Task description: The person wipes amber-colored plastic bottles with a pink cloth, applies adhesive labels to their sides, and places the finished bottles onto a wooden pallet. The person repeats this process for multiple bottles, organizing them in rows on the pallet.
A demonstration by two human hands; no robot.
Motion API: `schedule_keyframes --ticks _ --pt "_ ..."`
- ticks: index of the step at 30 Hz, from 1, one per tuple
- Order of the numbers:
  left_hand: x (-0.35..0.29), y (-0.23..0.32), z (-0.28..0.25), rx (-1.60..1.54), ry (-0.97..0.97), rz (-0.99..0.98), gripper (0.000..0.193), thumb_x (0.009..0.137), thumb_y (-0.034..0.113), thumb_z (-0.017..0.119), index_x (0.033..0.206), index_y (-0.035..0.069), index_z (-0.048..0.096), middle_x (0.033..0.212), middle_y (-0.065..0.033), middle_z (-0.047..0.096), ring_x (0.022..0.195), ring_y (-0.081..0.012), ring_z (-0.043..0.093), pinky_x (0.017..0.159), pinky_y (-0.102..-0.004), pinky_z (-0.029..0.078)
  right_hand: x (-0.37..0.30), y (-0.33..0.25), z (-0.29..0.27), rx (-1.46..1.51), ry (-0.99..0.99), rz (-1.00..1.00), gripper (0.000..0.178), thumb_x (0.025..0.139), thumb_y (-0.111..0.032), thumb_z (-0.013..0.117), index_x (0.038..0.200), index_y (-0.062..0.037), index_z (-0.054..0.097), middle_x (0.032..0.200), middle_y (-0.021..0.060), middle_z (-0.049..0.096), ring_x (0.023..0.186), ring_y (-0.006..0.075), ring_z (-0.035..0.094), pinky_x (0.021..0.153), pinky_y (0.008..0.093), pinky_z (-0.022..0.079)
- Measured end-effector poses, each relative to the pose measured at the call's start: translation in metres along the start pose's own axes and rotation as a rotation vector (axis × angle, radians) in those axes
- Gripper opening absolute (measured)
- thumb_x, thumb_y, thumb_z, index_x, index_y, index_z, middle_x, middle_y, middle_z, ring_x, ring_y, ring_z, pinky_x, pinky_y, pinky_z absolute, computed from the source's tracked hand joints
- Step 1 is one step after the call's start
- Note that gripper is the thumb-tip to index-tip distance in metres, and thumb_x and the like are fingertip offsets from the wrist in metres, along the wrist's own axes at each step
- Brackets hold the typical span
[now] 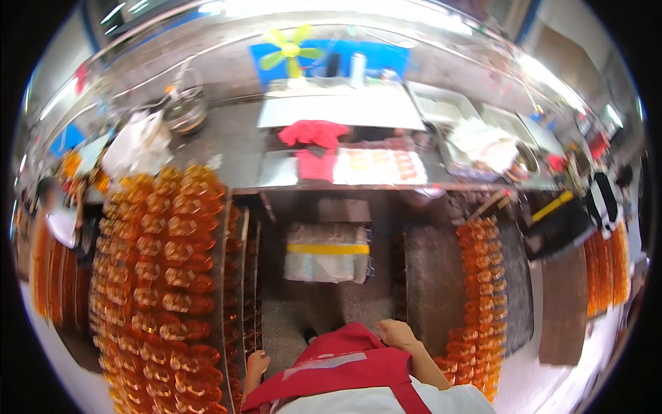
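Observation:
My left hand (258, 362) hangs low beside the left stack of boards, close to the rows of glossy amber, cup-like pieces (181, 276). Its fingers are small and blurred here; whether they are closed I cannot tell. In front of my red apron (338, 362) is my right hand (394, 332), its fingers curled in and nothing visible in them. To its right, more amber pieces (483, 276) stand in rows on a dark board (434, 276). Both hands are away from the workbench.
Ahead, the workbench (234, 145) bears a red cloth (314, 134), a white tray of small pieces (379, 165), a yellow-green fan (291, 51) and a white plastic bag (141, 141). Beneath it sits a yellow-banded bundle (327, 252). Another person (58, 214) is at far left.

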State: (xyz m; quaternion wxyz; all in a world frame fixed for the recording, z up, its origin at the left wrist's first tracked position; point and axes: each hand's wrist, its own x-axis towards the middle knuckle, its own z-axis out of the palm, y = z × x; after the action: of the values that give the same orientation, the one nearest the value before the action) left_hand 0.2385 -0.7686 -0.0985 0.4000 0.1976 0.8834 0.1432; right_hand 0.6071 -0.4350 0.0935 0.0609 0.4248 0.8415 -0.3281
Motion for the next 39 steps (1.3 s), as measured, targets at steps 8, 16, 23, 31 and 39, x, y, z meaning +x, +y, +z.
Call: schedule_keyframes --ticks 8,16,23,31,39 --pt "0.086 0.201 -0.044 0.083 -0.071 0.223 0.038 0.078 0.015 0.069 0.11 -0.005 0.065 0.1 -0.0188 0.07 0.094 -0.0279 0.067 0.083 -0.0344 0.051 -0.056 0.097 -0.023 0.117 -0.102 0.525 0.033 0.082 -0.036 0.066 0.107 -0.015 0.07 0.102 0.0115 0.07 0.098 0.0302 0.066 0.084 0.0425 0.051" --pt "0.166 0.428 0.073 0.276 -0.328 0.397 0.041 0.078 0.028 0.066 0.109 0.0 0.067 0.1 -0.0162 0.071 0.093 -0.03 0.068 0.08 -0.0397 0.052 -0.004 0.187 -0.137 0.208 0.377 0.444 0.026 0.086 -0.03 0.064 0.083 -0.0061 0.071 0.086 0.0143 0.069 0.081 0.0322 0.066 0.076 0.0405 0.051" --pt "0.132 0.616 0.104 0.34 -0.346 0.933 0.04 0.081 0.027 0.062 0.113 0.004 0.065 0.111 -0.0206 0.065 0.104 -0.0376 0.061 0.089 -0.0437 0.05 0.048 0.222 -0.181 0.334 0.615 0.374 0.021 0.091 -0.019 0.055 0.086 -0.0027 0.067 0.08 0.015 0.067 0.074 0.0303 0.065 0.069 0.038 0.05" --pt "0.132 0.667 0.044 0.492 -0.248 0.823 0.033 0.081 0.023 0.061 0.108 0.004 0.064 0.107 -0.0193 0.066 0.103 -0.0381 0.061 0.088 -0.0466 0.049 0.088 0.236 -0.168 0.453 0.327 0.396 0.022 0.084 -0.01 0.064 0.104 -0.0021 0.069 0.086 0.013 0.071 0.077 0.0202 0.069 0.073 0.0299 0.053" --pt "0.233 0.712 0.015 0.81 -0.524 0.734 0.025 0.083 0.024 0.062 0.097 0.005 0.069 0.096 -0.0204 0.068 0.092 -0.0383 0.064 0.077 -0.0465 0.051 0.331 0.131 -0.301 0.553 0.222 -0.081 0.018 0.09 -0.009 0.063 0.105 -0.0007 0.068 0.093 0.0107 0.071 0.081 0.0143 0.067 0.073 0.0278 0.053"
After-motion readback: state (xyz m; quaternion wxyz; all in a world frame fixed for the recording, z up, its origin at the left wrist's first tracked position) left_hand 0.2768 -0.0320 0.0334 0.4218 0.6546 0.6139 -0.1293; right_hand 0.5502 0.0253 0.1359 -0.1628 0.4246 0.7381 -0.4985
